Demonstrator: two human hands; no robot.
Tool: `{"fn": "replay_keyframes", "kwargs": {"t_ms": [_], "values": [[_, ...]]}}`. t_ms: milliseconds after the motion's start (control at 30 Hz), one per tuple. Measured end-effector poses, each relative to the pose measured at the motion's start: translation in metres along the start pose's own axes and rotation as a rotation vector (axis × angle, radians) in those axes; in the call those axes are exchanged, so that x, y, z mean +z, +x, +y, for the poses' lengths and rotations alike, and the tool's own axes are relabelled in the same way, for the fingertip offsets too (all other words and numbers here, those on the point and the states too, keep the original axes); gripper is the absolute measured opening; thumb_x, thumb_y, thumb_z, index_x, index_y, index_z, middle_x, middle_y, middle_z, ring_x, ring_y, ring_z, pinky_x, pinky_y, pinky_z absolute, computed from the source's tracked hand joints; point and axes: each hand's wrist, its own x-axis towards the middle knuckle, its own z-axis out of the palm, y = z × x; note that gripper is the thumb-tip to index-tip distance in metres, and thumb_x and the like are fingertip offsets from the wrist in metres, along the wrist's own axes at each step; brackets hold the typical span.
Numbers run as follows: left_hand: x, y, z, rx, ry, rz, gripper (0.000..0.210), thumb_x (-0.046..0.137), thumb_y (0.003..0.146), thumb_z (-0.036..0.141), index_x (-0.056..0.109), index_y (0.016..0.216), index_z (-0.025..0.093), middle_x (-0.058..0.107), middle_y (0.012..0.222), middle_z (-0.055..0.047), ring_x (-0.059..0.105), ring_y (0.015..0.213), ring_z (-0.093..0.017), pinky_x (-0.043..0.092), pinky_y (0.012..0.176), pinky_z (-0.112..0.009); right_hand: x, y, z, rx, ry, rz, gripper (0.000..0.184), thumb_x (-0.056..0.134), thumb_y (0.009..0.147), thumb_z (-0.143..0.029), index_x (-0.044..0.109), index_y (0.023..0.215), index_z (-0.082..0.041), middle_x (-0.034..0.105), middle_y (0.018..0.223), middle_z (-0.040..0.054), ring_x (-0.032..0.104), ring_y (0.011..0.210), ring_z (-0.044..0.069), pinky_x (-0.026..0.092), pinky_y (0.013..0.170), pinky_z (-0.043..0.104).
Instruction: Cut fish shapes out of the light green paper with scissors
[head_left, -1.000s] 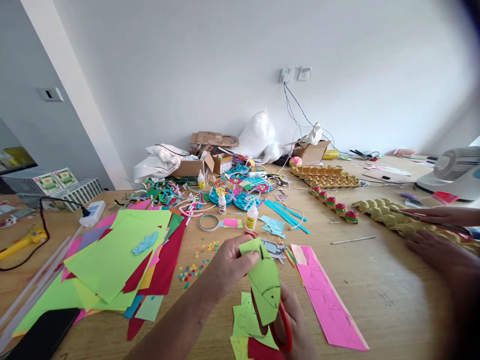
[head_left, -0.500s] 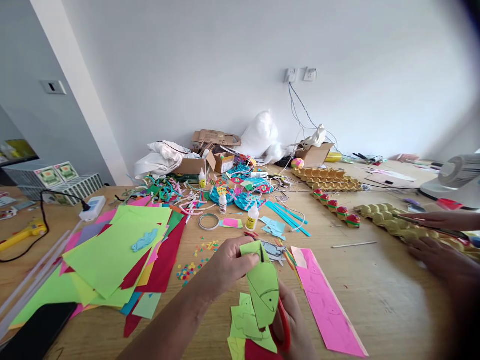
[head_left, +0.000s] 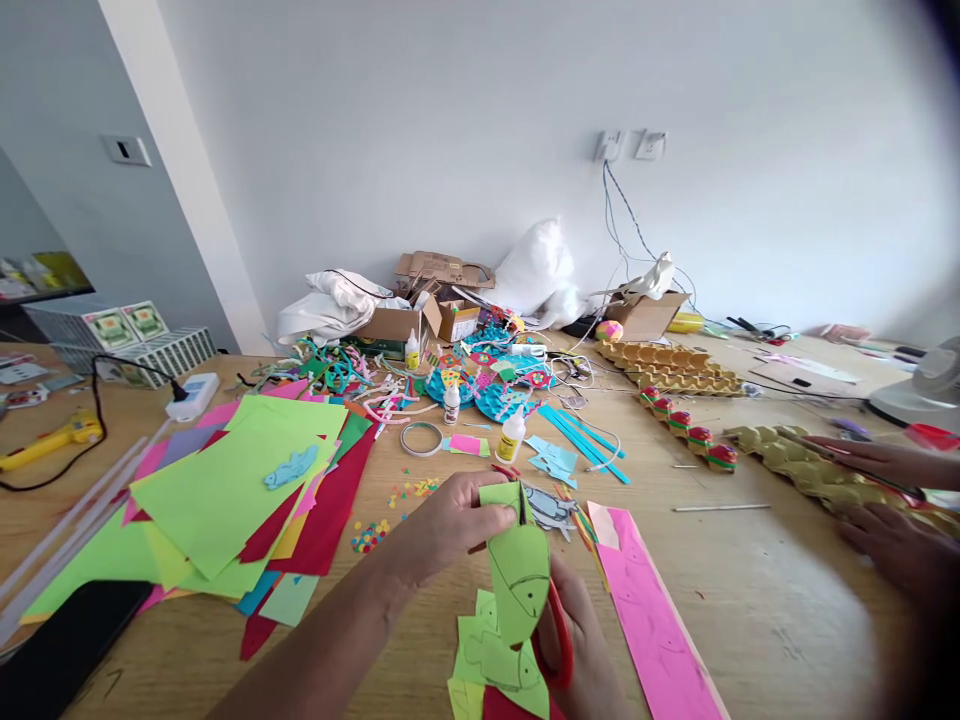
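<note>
My left hand (head_left: 469, 515) pinches the upper end of a green paper piece (head_left: 517, 585) with a fish outline drawn on it. Red-handled scissors (head_left: 561, 640) are in my right hand (head_left: 581, 630), at the right edge of that paper; the paper hides most of the blades. Beneath lie more green paper pieces (head_left: 491, 650) with drawn outlines, partly over a red sheet. A grey-blue paper fish (head_left: 551, 510) rests just beyond my hands. To the right is a pink paper strip (head_left: 660, 620) with pencil drawings.
Stacked coloured paper (head_left: 232, 500) and a black phone (head_left: 71, 650) lie left. Glue bottles (head_left: 511, 437), a tape ring (head_left: 421, 439) and confetti dots (head_left: 371, 537) stand or lie ahead. Another person's hands (head_left: 892, 550) work at an egg carton (head_left: 814, 465) on the right.
The view has turned slightly left, so the scene sits farther right. The green paper has tilted a little in my left hand, and the scissors have moved slightly with it.
</note>
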Motion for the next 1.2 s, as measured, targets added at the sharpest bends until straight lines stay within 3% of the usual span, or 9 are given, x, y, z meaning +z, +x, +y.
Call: {"fn": "replay_keyframes", "kwargs": {"t_ms": [367,467,567,667,767,833,1033,1133,1200], "values": [[-0.008,0.009,-0.015,-0.039,-0.045,-0.039,0.012,0.047,0.074,0.022,0.043,0.064,0.017,0.037,0.056,0.006,0.031,0.048,-0.006,0.023,0.043,-0.018,-0.009,0.014,0.027,0.020,-0.020,-0.103,0.043,0.047,0.077,-0.058,0.061,0.081,-0.018,0.041,0.043,-0.0064,0.036,0.036,0.008,0.026,0.035,0.019],[-0.016,0.009,-0.016,-0.032,0.013,-0.061,0.012,0.047,0.076,0.024,0.045,0.066,0.016,0.039,0.059,0.005,0.031,0.050,-0.006,0.024,0.044,-0.018,-0.009,0.014,0.036,0.013,-0.008,-0.143,0.038,0.042,0.085,-0.052,0.056,0.071,-0.019,0.038,0.040,-0.0075,0.030,0.037,0.008,0.023,0.039,0.021],[-0.023,0.007,-0.012,-0.009,0.094,-0.021,0.013,0.049,0.077,0.028,0.050,0.074,0.015,0.041,0.063,0.005,0.034,0.053,-0.006,0.026,0.047,-0.018,-0.013,0.015,0.037,-0.017,-0.056,-0.170,0.049,0.035,0.090,-0.050,0.044,0.053,-0.019,0.036,0.039,-0.0061,0.029,0.039,0.008,0.025,0.044,0.024],[-0.028,0.005,-0.005,0.012,0.172,0.026,0.013,0.051,0.077,0.028,0.050,0.075,0.015,0.039,0.063,0.005,0.033,0.056,-0.007,0.027,0.050,-0.018,-0.026,0.024,0.024,-0.035,-0.100,-0.136,0.048,0.036,0.088,-0.053,0.042,0.053,-0.020,0.041,0.042,-0.0047,0.033,0.041,0.009,0.027,0.043,0.024],[-0.029,0.004,0.001,0.013,0.271,-0.003,0.013,0.051,0.077,0.027,0.048,0.070,0.016,0.038,0.064,0.006,0.035,0.057,-0.007,0.027,0.051,-0.018,-0.039,0.040,0.000,-0.070,-0.135,-0.059,0.028,0.061,0.075,-0.046,0.050,0.073,-0.020,0.053,0.061,-0.0031,0.045,0.051,0.011,0.033,0.046,0.022],[-0.029,0.003,0.003,0.011,0.343,-0.026,0.013,0.052,0.077,0.027,0.049,0.070,0.017,0.040,0.064,0.006,0.037,0.058,-0.008,0.028,0.051,-0.019,-0.042,0.050,-0.016,-0.113,-0.177,-0.075,0.025,0.066,0.071,-0.038,0.051,0.078,-0.020,0.057,0.071,-0.0018,0.045,0.054,0.011,0.035,0.048,0.022],[-0.030,-0.001,0.002,-0.014,0.554,-0.049,0.009,0.054,0.073,0.022,0.049,0.067,0.017,0.041,0.063,0.006,0.038,0.057,-0.008,0.026,0.050,-0.020,-0.029,0.069,-0.044,-0.183,-0.398,-0.315,0.016,0.065,0.066,-0.014,0.052,0.074,-0.019,0.053,0.068,-0.0043,0.045,0.057,0.011,0.036,0.051,0.023],[-0.036,-0.005,0.007,0.042,0.465,-0.056,0.006,0.054,0.075,0.023,0.053,0.072,0.017,0.047,0.067,0.005,0.042,0.061,-0.009,0.030,0.054,-0.020,-0.022,0.072,-0.049,-0.163,-0.317,-0.322,0.020,0.065,0.062,-0.009,0.050,0.070,-0.019,0.049,0.059,-0.0074,0.043,0.052,0.009,0.034,0.047,0.021],[-0.043,-0.007,0.012,0.135,0.316,0.079,0.012,0.052,0.079,0.030,0.055,0.081,0.018,0.051,0.073,0.003,0.047,0.066,-0.010,0.035,0.058,-0.020,-0.019,0.073,-0.050,-0.184,-0.177,-0.196,0.019,0.067,0.063,-0.012,0.050,0.070,-0.019,0.048,0.057,-0.0081,0.043,0.048,0.008,0.034,0.044,0.020]]}}
